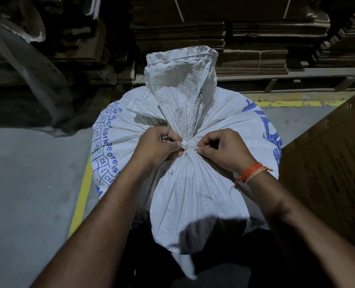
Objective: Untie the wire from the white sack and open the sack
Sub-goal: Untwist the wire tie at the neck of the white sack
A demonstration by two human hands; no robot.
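Stacked cardboard (178, 32) looms at twelve o'clock; the sack (184, 183) neck's wire (184, 144) is pinched by left hand (157, 144) and right hand (224, 148), ready for untwisting.

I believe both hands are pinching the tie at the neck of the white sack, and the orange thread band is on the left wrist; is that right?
Not quite: the orange thread band is on the right wrist, as the head view shows. Both the left hand and right hand do pinch the tie at the white sack neck.
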